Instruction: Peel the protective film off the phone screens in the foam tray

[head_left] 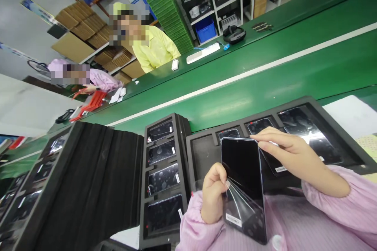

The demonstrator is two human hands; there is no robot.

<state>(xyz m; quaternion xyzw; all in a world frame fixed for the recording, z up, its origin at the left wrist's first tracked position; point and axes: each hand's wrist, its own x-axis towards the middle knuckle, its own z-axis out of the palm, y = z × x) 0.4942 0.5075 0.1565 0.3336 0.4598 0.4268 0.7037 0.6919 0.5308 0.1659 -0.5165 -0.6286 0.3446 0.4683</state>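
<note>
Far left, a stack of black trays; beside it, a tray of four phones. Left hand closed, pinching clear film partly lifted off a phone held up before a wide tray. Right hand grips that phone's top right corner, thumb and fingers narrow. Far right, white paper beyond the wide tray.

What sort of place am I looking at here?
Likely an electronics workshop or packing line that handles phones: a long green worktop, dark trays with phones in their slots, and stacked cardboard in the background.
</note>
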